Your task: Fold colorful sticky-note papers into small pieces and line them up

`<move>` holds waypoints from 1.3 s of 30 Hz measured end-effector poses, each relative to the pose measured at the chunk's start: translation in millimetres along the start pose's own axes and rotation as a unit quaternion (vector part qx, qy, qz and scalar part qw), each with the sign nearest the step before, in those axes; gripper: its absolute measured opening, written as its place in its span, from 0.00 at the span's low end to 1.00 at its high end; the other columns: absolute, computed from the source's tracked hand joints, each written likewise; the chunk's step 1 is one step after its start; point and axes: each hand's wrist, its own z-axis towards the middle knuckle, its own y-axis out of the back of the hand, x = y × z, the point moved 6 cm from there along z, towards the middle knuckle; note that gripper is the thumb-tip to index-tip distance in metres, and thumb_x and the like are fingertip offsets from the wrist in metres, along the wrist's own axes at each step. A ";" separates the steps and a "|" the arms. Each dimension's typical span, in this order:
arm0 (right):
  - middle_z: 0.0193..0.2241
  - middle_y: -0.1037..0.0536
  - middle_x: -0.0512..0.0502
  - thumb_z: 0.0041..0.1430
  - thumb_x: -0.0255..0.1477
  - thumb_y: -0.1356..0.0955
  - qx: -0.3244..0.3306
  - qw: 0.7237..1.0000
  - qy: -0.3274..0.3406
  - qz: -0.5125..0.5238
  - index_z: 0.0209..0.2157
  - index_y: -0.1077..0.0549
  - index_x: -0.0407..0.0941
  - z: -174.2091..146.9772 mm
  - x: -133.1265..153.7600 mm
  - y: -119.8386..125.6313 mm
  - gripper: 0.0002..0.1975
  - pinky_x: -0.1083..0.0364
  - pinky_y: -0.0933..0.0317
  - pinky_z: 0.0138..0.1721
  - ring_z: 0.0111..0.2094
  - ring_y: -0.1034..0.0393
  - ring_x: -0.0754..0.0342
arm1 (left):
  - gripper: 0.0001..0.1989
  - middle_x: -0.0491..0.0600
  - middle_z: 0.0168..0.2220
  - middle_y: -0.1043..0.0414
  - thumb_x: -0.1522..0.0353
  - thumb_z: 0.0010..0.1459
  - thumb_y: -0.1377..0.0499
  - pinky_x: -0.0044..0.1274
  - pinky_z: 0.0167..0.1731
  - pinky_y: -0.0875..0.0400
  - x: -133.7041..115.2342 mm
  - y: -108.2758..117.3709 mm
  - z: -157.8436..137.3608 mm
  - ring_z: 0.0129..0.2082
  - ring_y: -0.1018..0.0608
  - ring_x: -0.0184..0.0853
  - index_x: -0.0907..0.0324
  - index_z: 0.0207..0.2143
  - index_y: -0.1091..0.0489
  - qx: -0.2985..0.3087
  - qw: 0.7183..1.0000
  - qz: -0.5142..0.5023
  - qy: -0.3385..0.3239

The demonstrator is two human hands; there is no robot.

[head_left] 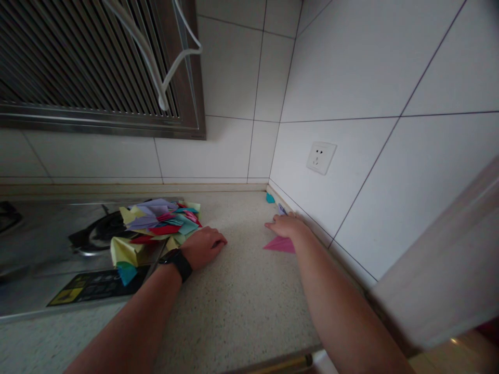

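Observation:
My right hand (287,226) reaches to the counter by the right wall. Its fingers are at a small lavender folded paper (281,209), partly hidden behind them. Under the wrist lies a pink folded paper (279,244) with its point to the left. Farther back, in the corner, is a small teal folded paper (270,198). My left hand (205,246), with a black watch on the wrist, rests on the counter with fingers curled in. Just left of it is a heap of folded papers (159,221) in yellow, lavender, red, pink and teal.
The heap lies partly over a gas stove (35,259) and its burner (103,236). A range hood (97,122) with a white cable (150,52) hangs above. A socket (322,157) sits on the tiled right wall. The speckled counter (237,301) ends at a front edge below.

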 end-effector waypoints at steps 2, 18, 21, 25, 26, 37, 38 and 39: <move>0.55 0.32 0.35 0.54 0.59 0.47 0.001 1.000 -0.004 0.002 0.53 0.31 0.45 1.2 -1.2 -0.8 0.40 0.39 0.53 0.53 0.58 0.48 0.33 | 0.13 0.49 0.37 0.26 0.67 0.62 0.50 0.27 0.44 0.36 -0.1 0.2 -0.1 0.40 0.27 0.36 0.56 0.39 0.25 0.000 1.000 -0.001 0.001; 0.53 0.31 0.36 0.56 0.57 0.47 -0.006 1.000 0.017 0.008 0.52 0.30 0.45 -0.6 3.9 2.6 0.37 0.41 0.51 0.53 0.57 0.43 0.34 | 0.13 0.49 0.37 0.25 0.67 0.61 0.49 0.27 0.45 0.36 -1.5 1.2 0.3 0.40 0.27 0.36 0.57 0.39 0.25 0.005 1.000 -0.002 0.003; 0.53 0.30 0.35 0.56 0.57 0.46 -0.005 1.000 0.015 0.009 0.52 0.31 0.44 2.1 4.8 2.4 0.37 0.42 0.50 0.52 0.56 0.43 0.35 | 0.13 0.49 0.37 0.25 0.67 0.61 0.49 0.27 0.44 0.36 -1.0 0.5 0.4 0.40 0.27 0.36 0.56 0.39 0.25 0.005 1.000 0.000 0.003; 0.53 0.31 0.34 0.55 0.57 0.45 -0.013 1.000 0.000 0.010 0.54 0.34 0.42 6.1 5.3 1.7 0.39 0.43 0.49 0.52 0.57 0.44 0.36 | 0.13 0.49 0.37 0.26 0.67 0.61 0.49 0.27 0.45 0.36 -1.1 -0.2 0.2 0.40 0.27 0.36 0.57 0.39 0.25 0.006 1.000 0.000 0.000; 0.54 0.32 0.33 0.55 0.57 0.45 -0.015 1.000 -0.002 0.010 0.55 0.34 0.42 7.0 5.7 1.3 0.39 0.42 0.50 0.53 0.57 0.44 0.36 | 0.13 0.49 0.37 0.26 0.67 0.61 0.49 0.27 0.45 0.36 -1.3 -0.1 0.2 0.40 0.27 0.36 0.57 0.39 0.25 0.005 1.000 0.000 -0.001; 0.57 0.36 0.32 0.55 0.57 0.44 -0.026 0.999 -0.016 0.012 0.57 0.38 0.42 8.5 7.3 -0.6 0.40 0.42 0.52 0.55 0.59 0.47 0.36 | 0.13 0.49 0.38 0.25 0.66 0.62 0.50 0.28 0.45 0.36 -1.0 0.0 0.2 0.40 0.27 0.37 0.56 0.39 0.25 0.004 1.000 -0.005 0.000; 0.57 0.36 0.32 0.55 0.57 0.44 -0.027 0.999 -0.018 0.010 0.57 0.37 0.42 8.0 7.7 -0.3 0.40 0.41 0.53 0.55 0.59 0.47 0.36 | 0.14 0.50 0.38 0.25 0.66 0.62 0.50 0.28 0.45 0.36 -1.1 0.1 0.2 0.40 0.27 0.37 0.56 0.39 0.25 0.005 1.000 -0.006 -0.001; 0.57 0.36 0.32 0.55 0.57 0.44 -0.028 0.999 -0.018 0.007 0.56 0.37 0.42 7.5 8.3 0.3 0.40 0.41 0.53 0.55 0.59 0.47 0.36 | 0.14 0.50 0.38 0.25 0.66 0.62 0.50 0.28 0.45 0.36 -1.1 0.1 0.2 0.40 0.27 0.37 0.56 0.39 0.25 0.005 1.000 -0.006 -0.001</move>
